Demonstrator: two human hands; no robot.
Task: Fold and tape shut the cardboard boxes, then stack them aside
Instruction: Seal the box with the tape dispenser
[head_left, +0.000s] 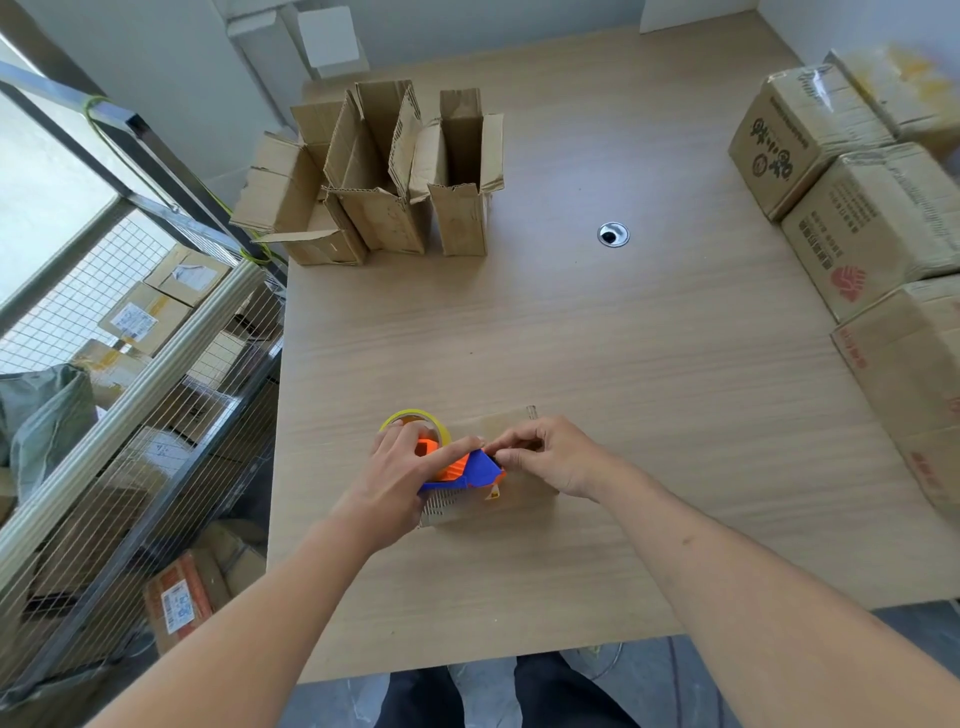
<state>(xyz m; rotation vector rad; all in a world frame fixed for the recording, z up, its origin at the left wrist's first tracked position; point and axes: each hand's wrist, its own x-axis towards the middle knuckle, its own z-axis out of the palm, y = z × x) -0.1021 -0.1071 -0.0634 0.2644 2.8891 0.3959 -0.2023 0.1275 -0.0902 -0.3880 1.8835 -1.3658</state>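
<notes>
Wooden table (597, 364), open empty boxes (384, 176)

Bright, even daylight, coming from the window (47, 197) on the left. Shadows soft and faint: slight ones under the hands and beside the open boxes (384, 176). Mild sheen on the table (649, 364), no hard glare. Window area near blown out. Strong wide-angle distortion: table edges and shelf rails (130, 395) bow toward the borders. Centre reasonably sharp; stacked boxes (857, 208) at right edge smeared, top-right corner most blurred. Overall slightly soft, compression visible.
</notes>
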